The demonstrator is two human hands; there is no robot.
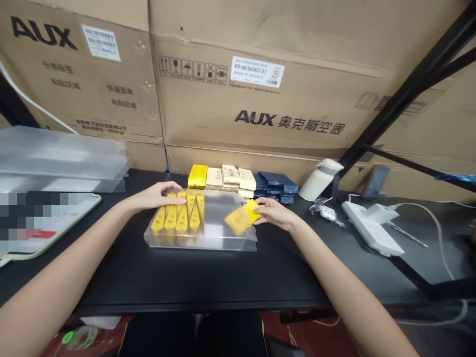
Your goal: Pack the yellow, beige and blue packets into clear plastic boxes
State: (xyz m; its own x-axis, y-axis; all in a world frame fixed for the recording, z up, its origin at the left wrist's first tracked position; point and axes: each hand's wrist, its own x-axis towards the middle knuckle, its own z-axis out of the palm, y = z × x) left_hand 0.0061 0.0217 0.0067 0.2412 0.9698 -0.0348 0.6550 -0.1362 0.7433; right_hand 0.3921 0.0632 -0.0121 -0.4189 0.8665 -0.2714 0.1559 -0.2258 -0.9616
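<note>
A clear plastic box lies on the black table in front of me, its right end open. Inside its left part several yellow packets stand in a row. My left hand rests over the box's back left edge, fingers bent around it near the row. At the open right end, my right hand pinches one yellow packet by its corner. Most of that packet is seen through the clear plastic, tilted. Behind the box are a yellow packet pile, cream packets and dark blue packets.
Clear plastic sheets and a tablet occupy the left side. To the right are a white flask, a coiled cable, a power strip and a screwdriver. Cardboard boxes wall the back; a black metal frame slants at right.
</note>
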